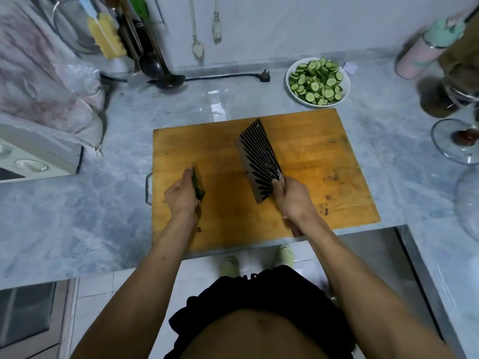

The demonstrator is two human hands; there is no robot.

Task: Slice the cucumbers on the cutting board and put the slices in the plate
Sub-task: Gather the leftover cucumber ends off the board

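Cucumber (198,186) is in my left hand (181,195) over the board (311,156), my right hand (291,200) grips the knife (259,159), and slices (317,81) fill the plate (294,95) behind the board.

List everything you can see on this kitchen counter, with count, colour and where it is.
cutting board: one, orange-brown wood, counter centre
cleaver: one, dark, over the board
cucumber piece: one, dark green, board's left side
plate: one, white, behind the board
cucumber slices: many, green, in the plate
ladle: one, dark, back left
plug: one, black, behind the board
bottle: one, pink and mint, back right
glass lid: one, clear, right
left hand: holds the cucumber piece
right hand: grips the cleaver
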